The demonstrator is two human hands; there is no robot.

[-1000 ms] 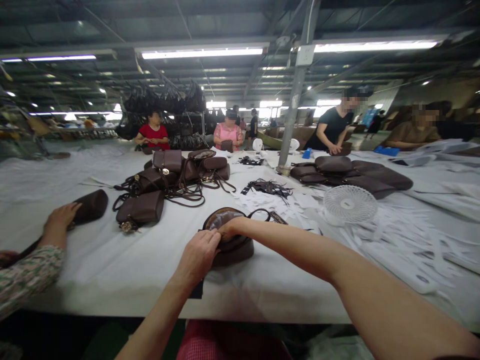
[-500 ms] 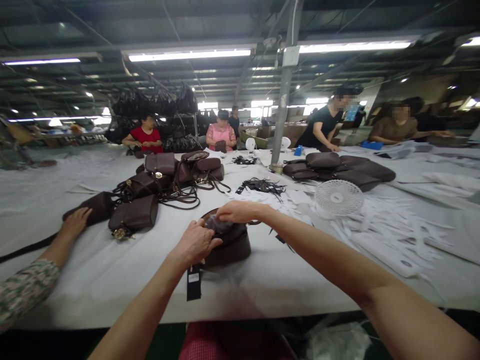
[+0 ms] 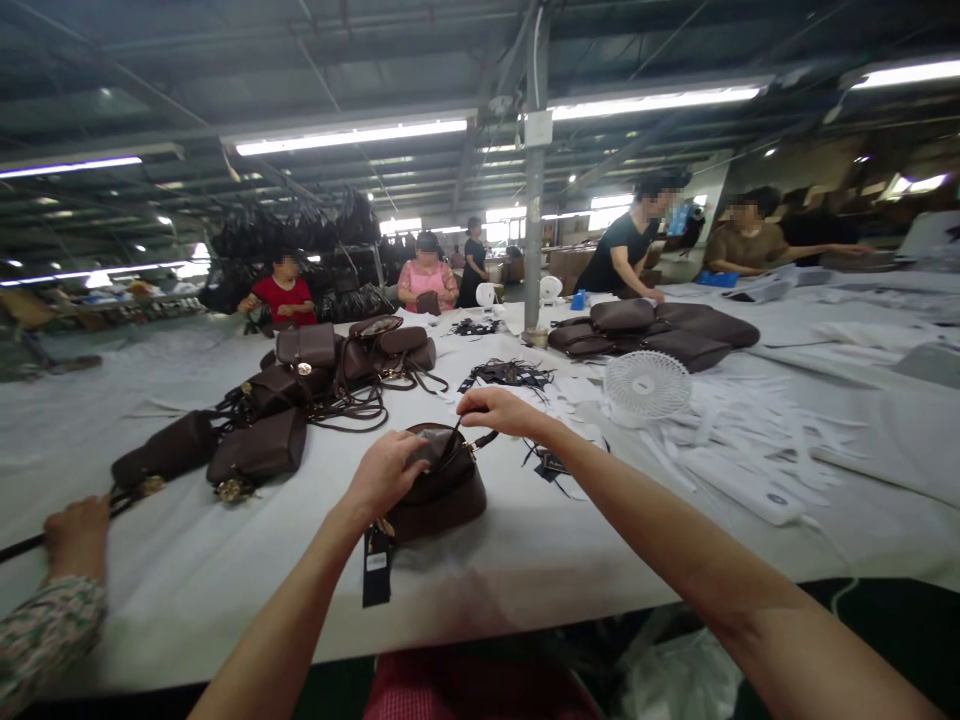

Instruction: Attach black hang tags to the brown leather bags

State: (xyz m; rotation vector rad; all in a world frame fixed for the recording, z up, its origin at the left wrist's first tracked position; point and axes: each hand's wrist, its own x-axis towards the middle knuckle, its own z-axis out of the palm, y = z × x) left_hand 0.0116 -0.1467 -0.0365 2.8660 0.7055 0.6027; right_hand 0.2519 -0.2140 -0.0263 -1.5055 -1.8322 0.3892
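A small dark brown handbag [image 3: 442,508] stands in front of me with its top open. Grey, shiny filling [image 3: 435,442] shows inside the opening. My left hand [image 3: 386,475] is closed over the near left rim, its fingertips at the filling. Above the far right rim, my right hand [image 3: 496,411] pinches a thin dark strip [image 3: 453,437] that runs down into the opening; whether it is part of the bag I cannot tell. A black tag [image 3: 376,572] with a white label hangs from the bag's left side.
Brown handbags with straps [image 3: 304,375] are heaped at the left, near a co-worker's hand [image 3: 79,535] on a strap. Black tags [image 3: 510,374] lie beyond my bag. A white fan [image 3: 647,388], white strips and more brown bags [image 3: 652,330] occupy the right. A post [image 3: 534,230] rises behind.
My right hand has risen out of the bag's opening and now pinches the dark strip. The left hand stays at the rim. The co-worker's hand has left the bag and moved nearer.
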